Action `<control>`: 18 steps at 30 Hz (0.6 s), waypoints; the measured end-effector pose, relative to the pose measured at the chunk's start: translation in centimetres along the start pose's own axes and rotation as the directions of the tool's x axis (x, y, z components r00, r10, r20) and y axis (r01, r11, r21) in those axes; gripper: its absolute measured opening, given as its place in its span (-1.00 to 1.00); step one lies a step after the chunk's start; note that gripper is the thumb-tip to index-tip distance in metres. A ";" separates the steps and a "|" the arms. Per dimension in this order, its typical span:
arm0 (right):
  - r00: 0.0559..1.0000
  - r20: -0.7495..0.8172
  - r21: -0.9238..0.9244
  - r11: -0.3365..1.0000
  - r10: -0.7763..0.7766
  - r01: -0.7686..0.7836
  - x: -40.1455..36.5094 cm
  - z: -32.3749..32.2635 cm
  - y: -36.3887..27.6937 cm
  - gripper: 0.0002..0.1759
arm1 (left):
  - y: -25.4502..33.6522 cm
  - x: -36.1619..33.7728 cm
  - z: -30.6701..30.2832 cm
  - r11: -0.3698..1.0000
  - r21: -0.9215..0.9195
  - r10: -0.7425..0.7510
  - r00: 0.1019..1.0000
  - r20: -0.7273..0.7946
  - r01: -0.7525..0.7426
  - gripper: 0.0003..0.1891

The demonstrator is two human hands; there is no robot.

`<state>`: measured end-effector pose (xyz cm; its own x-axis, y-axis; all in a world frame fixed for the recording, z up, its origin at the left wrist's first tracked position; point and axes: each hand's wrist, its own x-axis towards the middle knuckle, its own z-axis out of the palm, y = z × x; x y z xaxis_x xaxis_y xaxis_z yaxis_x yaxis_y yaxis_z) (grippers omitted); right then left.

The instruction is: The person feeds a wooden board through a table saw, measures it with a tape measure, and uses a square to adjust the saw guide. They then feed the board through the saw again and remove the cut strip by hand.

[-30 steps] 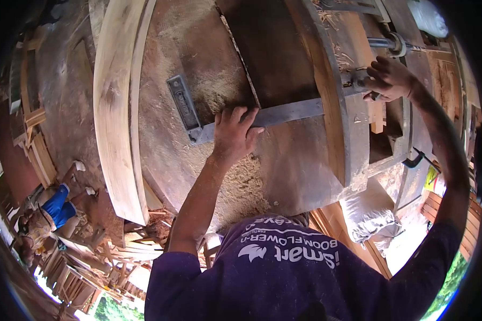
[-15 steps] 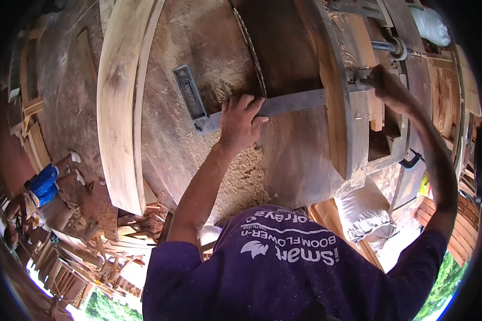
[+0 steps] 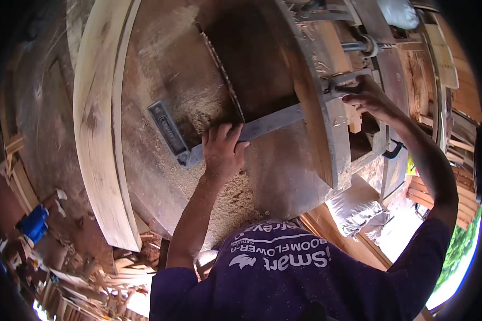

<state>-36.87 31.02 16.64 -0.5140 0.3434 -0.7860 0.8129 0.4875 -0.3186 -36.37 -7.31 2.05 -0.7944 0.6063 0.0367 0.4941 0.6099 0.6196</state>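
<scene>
A metal square (image 3: 273, 122) lies flat across the dusty table (image 3: 284, 176), its thick stock at the left and its blade reaching to a wooden fence (image 3: 311, 107). On the blade near the stock rests my left hand (image 3: 222, 152), pressing down with its fingers spread. A saw blade (image 3: 225, 75) stands up from a slot, its near end at the square beside my left fingertips. Beyond the fence, my right hand (image 3: 372, 99) has its fingers around a metal clamp part (image 3: 334, 88); the fingertips are partly hidden.
A long pale board (image 3: 99, 107) lies along the left of the table. Sawdust (image 3: 233, 198) covers much of the surface. A white sack (image 3: 353, 206) sits at the lower right, and a person in blue (image 3: 33, 223) is at the far left.
The view has shifted, so the table and tools appear farther left and lower. My right hand's fingers have changed their hold on the metal part. My left hand stays on the square.
</scene>
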 end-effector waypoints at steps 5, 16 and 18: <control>0.586 0.534 -0.798 -0.134 -0.609 0.588 1.7 -1.4 2.1 -0.29 | -0.1 -0.2 -0.2 1.000 0.008 -0.006 1.000 0.028 0.006 -0.51; 0.789 -0.548 -0.084 0.957 -0.277 0.278 16.5 -4.7 -15.9 -0.45 | -0.4 -0.1 0.5 0.994 0.067 0.091 0.993 -0.073 -0.087 -0.50; 0.609 -0.751 -0.274 0.960 -0.255 0.064 17.0 -2.4 -17.5 -0.57 | -0.4 0.1 0.4 0.993 0.068 0.102 0.991 -0.088 -0.097 -0.50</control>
<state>-60.46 30.24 10.13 -0.7259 0.6878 0.0008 0.6722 0.7096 -0.2110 -36.49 -7.28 1.54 -0.7674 0.6186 0.1685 0.5915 0.5817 0.5584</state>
